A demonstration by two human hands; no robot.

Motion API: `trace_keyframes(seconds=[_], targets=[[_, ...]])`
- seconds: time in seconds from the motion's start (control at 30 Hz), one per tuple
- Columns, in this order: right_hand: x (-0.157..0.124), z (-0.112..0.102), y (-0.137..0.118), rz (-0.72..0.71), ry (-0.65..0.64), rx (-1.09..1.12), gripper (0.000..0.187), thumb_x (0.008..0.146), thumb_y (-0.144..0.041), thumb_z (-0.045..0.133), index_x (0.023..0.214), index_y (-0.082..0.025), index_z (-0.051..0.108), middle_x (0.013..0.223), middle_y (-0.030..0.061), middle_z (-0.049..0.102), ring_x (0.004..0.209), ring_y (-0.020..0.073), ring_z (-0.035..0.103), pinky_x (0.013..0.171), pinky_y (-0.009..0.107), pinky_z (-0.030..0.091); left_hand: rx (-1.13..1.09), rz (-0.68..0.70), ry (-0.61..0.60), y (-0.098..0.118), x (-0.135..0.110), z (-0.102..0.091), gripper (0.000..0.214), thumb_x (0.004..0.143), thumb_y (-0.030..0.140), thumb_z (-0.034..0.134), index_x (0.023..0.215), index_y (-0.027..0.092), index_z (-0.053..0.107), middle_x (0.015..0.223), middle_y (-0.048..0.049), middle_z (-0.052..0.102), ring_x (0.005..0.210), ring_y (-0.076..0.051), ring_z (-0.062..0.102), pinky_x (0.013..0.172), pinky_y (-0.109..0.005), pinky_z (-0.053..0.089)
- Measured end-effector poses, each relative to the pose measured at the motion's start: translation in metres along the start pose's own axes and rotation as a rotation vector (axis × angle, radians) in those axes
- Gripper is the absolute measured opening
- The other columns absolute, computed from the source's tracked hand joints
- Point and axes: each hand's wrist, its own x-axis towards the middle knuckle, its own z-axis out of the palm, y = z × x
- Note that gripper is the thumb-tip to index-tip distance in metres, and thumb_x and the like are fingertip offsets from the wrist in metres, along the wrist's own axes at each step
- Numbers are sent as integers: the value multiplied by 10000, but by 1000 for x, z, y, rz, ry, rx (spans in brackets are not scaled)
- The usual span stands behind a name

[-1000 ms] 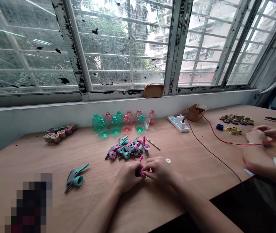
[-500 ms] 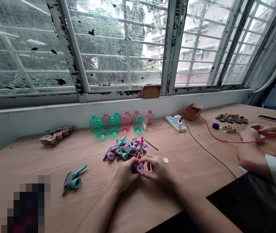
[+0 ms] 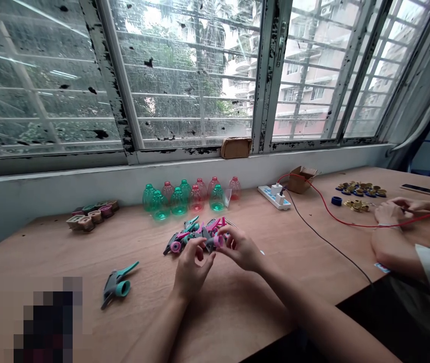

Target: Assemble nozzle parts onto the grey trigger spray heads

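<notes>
My right hand [image 3: 242,248] pinches a spray trigger head [image 3: 218,241] by its pink collar, with a dark grey body beside it. It is held at the near edge of a pile of trigger heads [image 3: 179,241] in grey, teal and pink. My left hand [image 3: 190,272] is just to the left, its thumb and fingers apart and nothing between them. A single grey and teal trigger head [image 3: 116,287] lies alone on the left of the table. A white disc [image 3: 262,252] is mostly hidden behind my right wrist.
Green and red clear bottles [image 3: 179,200] stand along the wall. A power strip [image 3: 274,196] with red and black cables lies to their right, near a cardboard box [image 3: 300,180]. On the right, a co-worker's hands [image 3: 391,212] are near gold and blue parts [image 3: 361,189]. Small pots [image 3: 90,217] sit far left.
My left hand has come off the trigger head and opened. My right hand has carried it slightly up and away, toward the pile, and turned it. My right wrist now covers most of the white disc.
</notes>
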Motion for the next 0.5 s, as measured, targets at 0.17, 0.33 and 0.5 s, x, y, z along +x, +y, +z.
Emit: trace_keyframes(seconds=[0.17,0.33,0.5], targets=[[39,4,4,60,119,-131,241,797,-324,642,1006,-220,580,878,-1,652,642,115,571,611,228,442,-26,-120,38,-2,0,-2,257,820,283,573,1062,215,520,815,13,550,598,-98,504,538,-206,447],[49,22,6,151,75,-429,258,752,-325,699,987,-253,624,914,13,664,815,181,620,675,255,427,-32,-148,8,-4,0,-3,234,825,293,561,1040,204,537,752,21,543,568,-100,490,509,-201,422],[32,4,14,77,72,-484,341,805,-393,640,1124,-276,611,1107,38,603,809,163,615,684,248,426,-1,-138,-35,-3,-1,-2,163,843,308,532,961,199,561,695,24,534,565,-109,495,535,-211,415]])
